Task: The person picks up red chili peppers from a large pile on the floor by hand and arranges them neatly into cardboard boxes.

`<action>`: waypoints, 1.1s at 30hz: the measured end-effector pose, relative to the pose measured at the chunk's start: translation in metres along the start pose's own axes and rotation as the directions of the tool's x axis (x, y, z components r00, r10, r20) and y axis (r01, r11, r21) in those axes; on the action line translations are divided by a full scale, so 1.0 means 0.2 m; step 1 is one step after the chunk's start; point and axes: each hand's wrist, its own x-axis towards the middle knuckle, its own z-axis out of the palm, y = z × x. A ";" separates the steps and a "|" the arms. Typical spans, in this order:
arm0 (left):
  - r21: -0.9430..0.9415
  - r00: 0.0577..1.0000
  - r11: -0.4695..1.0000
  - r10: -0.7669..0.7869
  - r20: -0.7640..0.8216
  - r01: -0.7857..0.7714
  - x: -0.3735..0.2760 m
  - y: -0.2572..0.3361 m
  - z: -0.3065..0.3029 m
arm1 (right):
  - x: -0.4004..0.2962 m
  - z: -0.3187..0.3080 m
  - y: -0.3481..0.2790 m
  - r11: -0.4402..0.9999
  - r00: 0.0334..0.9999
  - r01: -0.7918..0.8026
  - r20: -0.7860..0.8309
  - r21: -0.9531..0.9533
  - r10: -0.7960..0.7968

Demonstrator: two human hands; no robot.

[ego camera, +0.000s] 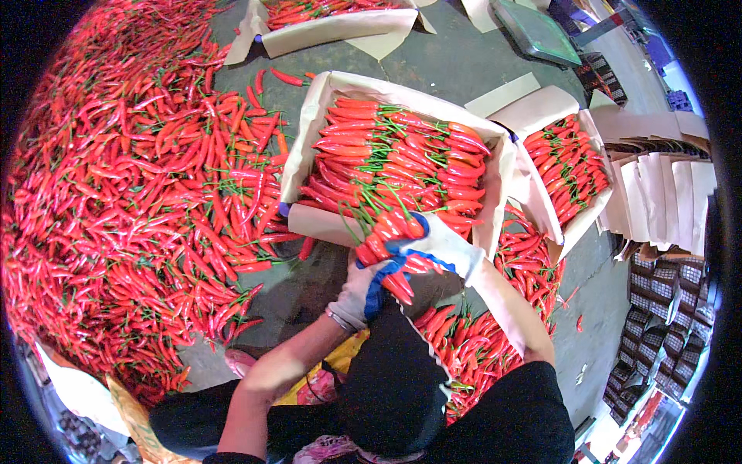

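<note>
A bunch of red chili peppers (382,235) with green stems pointing away from me is held between my two gloved hands. My left hand (371,284), in a white and blue work glove, grips the bunch from below and left. On the right side of the same bunch, my right hand (443,246) closes its gloved fingers around the peppers. Just beyond my hands stands a paper-lined box (307,116), its near flap folded outward. Chili peppers (406,151) lie inside it in side-by-side rows, stems turned inward.
A large heap of loose chili peppers (133,203) covers the floor at left. Another pile (475,342) lies beside my right arm. A second filled box (574,232) stands at right, near folded paper sheets (661,197) and stacked crates (661,313). A platform scale (536,35) is at the back.
</note>
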 end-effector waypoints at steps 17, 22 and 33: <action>-0.516 0.969 0.821 -0.226 0.101 0.245 0.82 -0.24 0.73 | 0.30 -1.09 -0.24 0.786 0.992 -0.037 -0.117 -0.617 -0.045; -0.524 0.951 0.809 -0.311 0.004 0.267 0.77 -0.38 0.64 | 0.38 -1.21 -0.13 0.394 0.924 -0.251 -0.340 -0.884 -0.176; -0.471 0.949 0.827 -0.304 0.086 0.308 0.64 -0.33 0.50 | 0.43 -1.10 -0.05 0.110 0.816 -0.250 -0.271 -0.962 -0.510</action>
